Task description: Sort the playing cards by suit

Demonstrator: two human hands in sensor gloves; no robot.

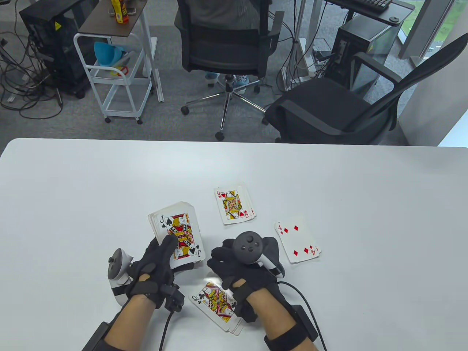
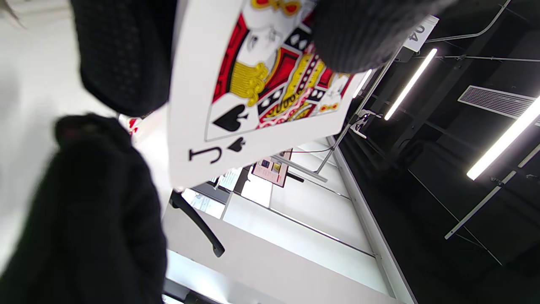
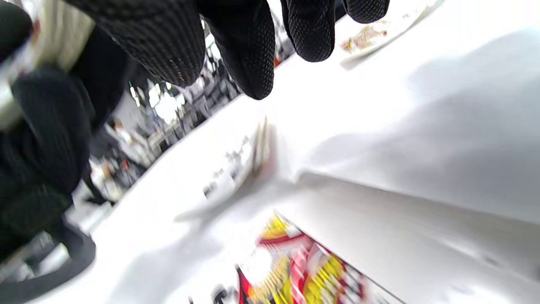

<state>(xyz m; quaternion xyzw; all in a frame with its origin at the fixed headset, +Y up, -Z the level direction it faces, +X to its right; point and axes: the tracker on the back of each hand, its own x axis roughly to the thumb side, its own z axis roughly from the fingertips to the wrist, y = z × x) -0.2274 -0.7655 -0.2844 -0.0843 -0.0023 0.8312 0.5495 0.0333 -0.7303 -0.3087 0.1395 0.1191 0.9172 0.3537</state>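
Grey carpet, black office chairs, white cart

Beyond my hands, past the far edge of the white counter, a black office chair stands straight ahead on grey carpet. A second black chair sits ahead to my right, turned sideways. Ahead to my left is a white trolley with a dark top, a yellow bottle on it and a blue bowl on its shelf. A black computer tower with tangled cables stands further left.
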